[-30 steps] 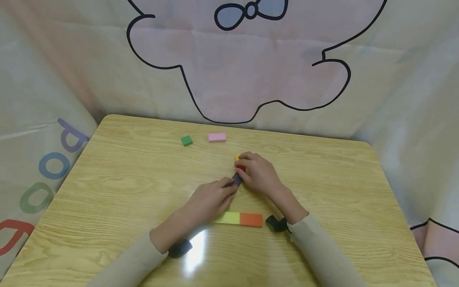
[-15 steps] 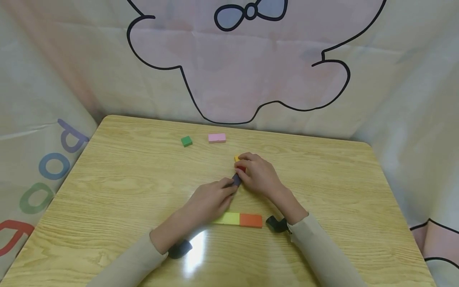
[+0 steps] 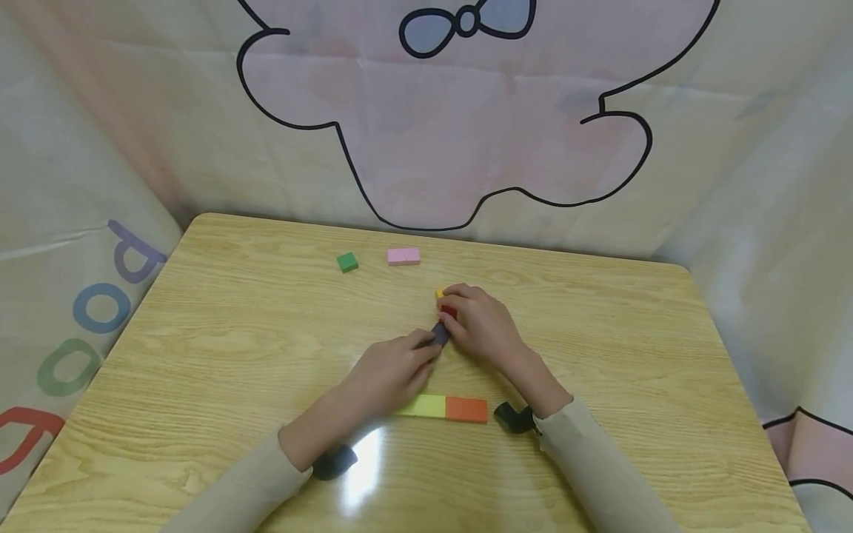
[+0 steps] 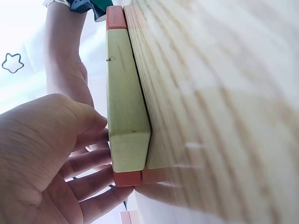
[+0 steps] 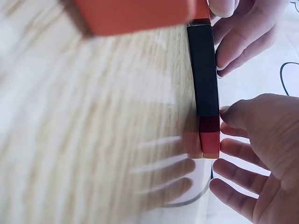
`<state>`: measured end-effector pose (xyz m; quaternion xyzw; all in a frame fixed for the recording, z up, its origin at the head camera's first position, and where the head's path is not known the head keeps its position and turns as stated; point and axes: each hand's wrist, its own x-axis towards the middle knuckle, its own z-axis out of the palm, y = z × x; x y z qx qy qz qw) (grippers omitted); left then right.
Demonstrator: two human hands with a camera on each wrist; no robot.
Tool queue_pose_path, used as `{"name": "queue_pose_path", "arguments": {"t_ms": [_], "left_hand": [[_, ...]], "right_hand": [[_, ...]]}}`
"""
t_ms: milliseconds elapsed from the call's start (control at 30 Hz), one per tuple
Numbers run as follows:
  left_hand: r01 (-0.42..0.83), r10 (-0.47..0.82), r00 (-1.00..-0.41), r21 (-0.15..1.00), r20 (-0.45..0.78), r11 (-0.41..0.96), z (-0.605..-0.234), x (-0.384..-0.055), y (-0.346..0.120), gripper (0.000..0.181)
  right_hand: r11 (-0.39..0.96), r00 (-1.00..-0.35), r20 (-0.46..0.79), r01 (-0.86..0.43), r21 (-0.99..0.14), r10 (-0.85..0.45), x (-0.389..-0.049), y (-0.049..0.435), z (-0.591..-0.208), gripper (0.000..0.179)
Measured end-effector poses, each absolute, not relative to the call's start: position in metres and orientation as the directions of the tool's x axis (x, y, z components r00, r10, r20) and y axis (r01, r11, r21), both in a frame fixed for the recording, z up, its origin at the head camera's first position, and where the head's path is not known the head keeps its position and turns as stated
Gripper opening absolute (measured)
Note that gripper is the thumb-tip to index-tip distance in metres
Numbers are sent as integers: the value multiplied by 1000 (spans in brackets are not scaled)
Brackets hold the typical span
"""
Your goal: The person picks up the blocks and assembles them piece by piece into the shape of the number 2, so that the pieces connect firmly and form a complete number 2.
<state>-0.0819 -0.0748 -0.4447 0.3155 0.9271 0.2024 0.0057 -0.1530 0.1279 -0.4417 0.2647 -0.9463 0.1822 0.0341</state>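
My left hand [image 3: 389, 374] touches a dark block [image 3: 440, 333] with its fingertips, from the near left. An orange end of another block [image 5: 202, 9] meets the dark block in the right wrist view, partly covered by those fingers. My right hand [image 3: 483, 323] lies over a red block [image 3: 449, 312], its thumb tip near the seam with the dark block. A yellow block [image 3: 439, 294] joins the red one at the far end. These pieces form a slanting row on the table. Fingers hide parts of it.
Closer to the person, a lime block [image 3: 428, 406] and an orange block [image 3: 466, 410] lie end to end, partly under the left hand. Toward the back edge are a green block [image 3: 347, 262] and a pink block [image 3: 403, 256]. A printed curtain [image 3: 533, 148] hangs behind.
Both hands stay in almost the same place on the row. The right fingertips shift very slightly, so a little more red shows; the other blocks have not moved.
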Motion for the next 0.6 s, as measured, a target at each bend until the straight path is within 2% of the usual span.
{"name": "queue_pose_path", "arguments": {"t_ms": [233,433,600], "left_hand": [[569,577,-809,395,111,721,-444,-81,-75,37],[517,538,-838,445,90,731,-439,-81,-81,44],[478,508,-860,436,53,762,-429,-87,-91,44]], "right_hand": [[784,-854,173,-520,-338,-491,-153,128,-443,22],[782,-852,180,-523,-339,-491,-152,128,-443,21],[784,-856,176,-516,-345,-486,-152,128,-443,24]]}}
